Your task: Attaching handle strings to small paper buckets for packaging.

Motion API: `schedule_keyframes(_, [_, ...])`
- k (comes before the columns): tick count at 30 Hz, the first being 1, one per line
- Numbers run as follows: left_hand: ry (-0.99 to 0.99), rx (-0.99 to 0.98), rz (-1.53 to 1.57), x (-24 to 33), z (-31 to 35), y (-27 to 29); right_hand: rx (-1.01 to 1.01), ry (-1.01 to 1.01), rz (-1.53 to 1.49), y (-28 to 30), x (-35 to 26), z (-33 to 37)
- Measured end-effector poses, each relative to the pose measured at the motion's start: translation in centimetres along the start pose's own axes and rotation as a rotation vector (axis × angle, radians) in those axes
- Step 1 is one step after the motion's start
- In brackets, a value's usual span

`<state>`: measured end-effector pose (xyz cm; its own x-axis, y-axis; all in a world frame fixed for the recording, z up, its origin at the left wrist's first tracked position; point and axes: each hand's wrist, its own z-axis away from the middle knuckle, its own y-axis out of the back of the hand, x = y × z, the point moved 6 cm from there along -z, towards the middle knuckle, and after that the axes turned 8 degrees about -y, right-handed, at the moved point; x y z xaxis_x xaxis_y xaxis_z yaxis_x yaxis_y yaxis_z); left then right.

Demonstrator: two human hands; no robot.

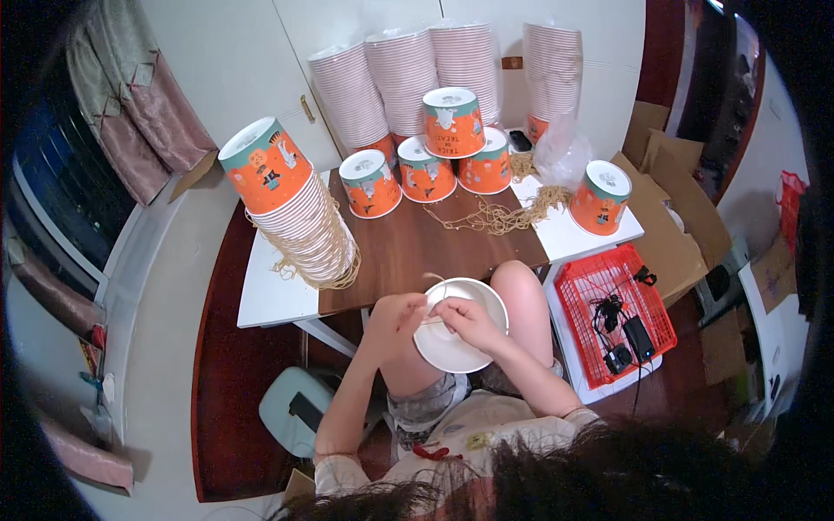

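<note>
A white paper bucket point(453, 357) rests in my lap, its open mouth facing up. A thin tan cord point(433, 276) loops up over the bucket's far rim and runs between my hands. At the bucket's left side my left hand point(397, 318) is closed, its fingertips pinching the cord. My right hand point(469, 324) reaches over the mouth with thumb and fingers closed on the same cord. Whether the cord is knotted there is too small to tell. Beyond my knees stands a brown-topped table point(400, 252), with a loose tangle of tan cord point(499, 215) on it.
A leaning stack of nested buckets point(304, 217) draped with cords stands at the table's left. Several upturned orange buckets point(370, 191) sit farther back, before tall wrapped stacks point(400, 78). One orange bucket point(599, 200) stands at right. A red basket point(569, 304) holds black adapters and cables.
</note>
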<state>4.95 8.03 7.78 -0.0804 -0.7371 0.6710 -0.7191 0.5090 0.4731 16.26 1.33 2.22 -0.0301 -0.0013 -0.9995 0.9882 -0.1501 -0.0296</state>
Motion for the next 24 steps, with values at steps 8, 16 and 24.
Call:
schedule_keyframes(8, [0.078, 0.044, -0.191, -2.4, 1.0, -1.3, 0.042, -0.037, -0.156, 0.5, -0.1, -0.3])
schedule_keyframes(16, [-0.366, -0.122, -0.396, 0.5, 0.4, -2.3, 0.074, 0.152, 0.047, 2.0, -1.2, -0.4])
schedule_keyframes(24, [-0.183, -0.126, -0.216, -1.2, 0.9, -1.4, 0.192, 0.428, 0.698, 0.1, -3.5, 2.0])
